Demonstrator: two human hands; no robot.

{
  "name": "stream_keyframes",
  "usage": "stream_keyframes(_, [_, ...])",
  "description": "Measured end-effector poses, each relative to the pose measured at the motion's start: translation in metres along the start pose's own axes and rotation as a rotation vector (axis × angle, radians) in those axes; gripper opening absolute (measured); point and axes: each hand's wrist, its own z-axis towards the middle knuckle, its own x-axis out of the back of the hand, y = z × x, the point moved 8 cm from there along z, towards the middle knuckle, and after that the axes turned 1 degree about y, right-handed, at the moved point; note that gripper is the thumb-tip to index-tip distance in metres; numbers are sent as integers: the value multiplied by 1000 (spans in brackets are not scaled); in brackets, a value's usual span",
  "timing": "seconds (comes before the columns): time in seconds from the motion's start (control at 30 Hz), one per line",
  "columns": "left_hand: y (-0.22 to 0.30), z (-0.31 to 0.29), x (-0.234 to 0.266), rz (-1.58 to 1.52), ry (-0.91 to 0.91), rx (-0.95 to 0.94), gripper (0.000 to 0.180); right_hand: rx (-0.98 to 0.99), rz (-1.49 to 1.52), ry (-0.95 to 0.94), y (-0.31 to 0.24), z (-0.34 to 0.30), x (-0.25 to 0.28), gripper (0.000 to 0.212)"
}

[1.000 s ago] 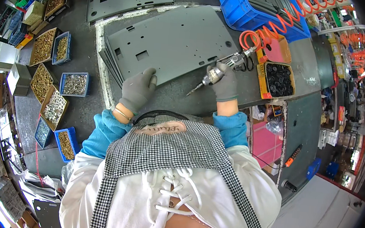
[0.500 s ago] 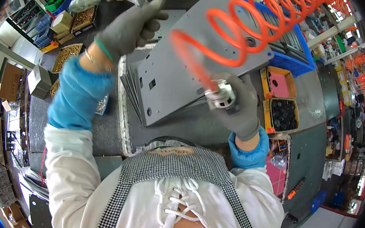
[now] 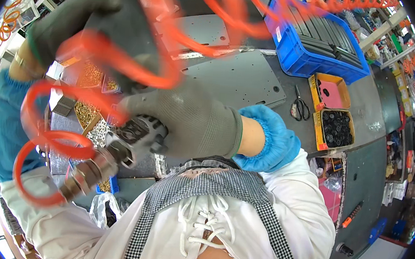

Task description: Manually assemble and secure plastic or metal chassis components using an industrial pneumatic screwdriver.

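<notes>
My right hand [image 3: 188, 120] grips a pneumatic tool [image 3: 146, 129]; left hand [image 3: 73, 16] is at a blurred dark-grey panel [image 3: 122, 29], upper left, grip unclear. Orange coiled hose [image 3: 41, 199] loops in front: could snag, jerking the panel loose.

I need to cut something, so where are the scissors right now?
In the head view, the scissors lie right of centre on the bench, between the grey panel and the yellow box of black parts.
</notes>
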Motion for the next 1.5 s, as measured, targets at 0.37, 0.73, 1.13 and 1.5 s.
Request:
stream_keyframes(0.37, [-122,-190,-80,-1515,945,760,26,-489,935,613,107,-79,147,53])
stream_keyframes(0.73, [-307,-24,-311,-1807,906,763,28,-863,615,1172,187,-266,182,47])
stream_keyframes(1.13, [-405,30,-438,-1816,656,1105,34,-1015,360,1219,214,-284,172,49])
stream_keyframes(1.5, [-443,3,-443,-1348,592,1182,42,-1155,280,1157,230,-251,134,52])
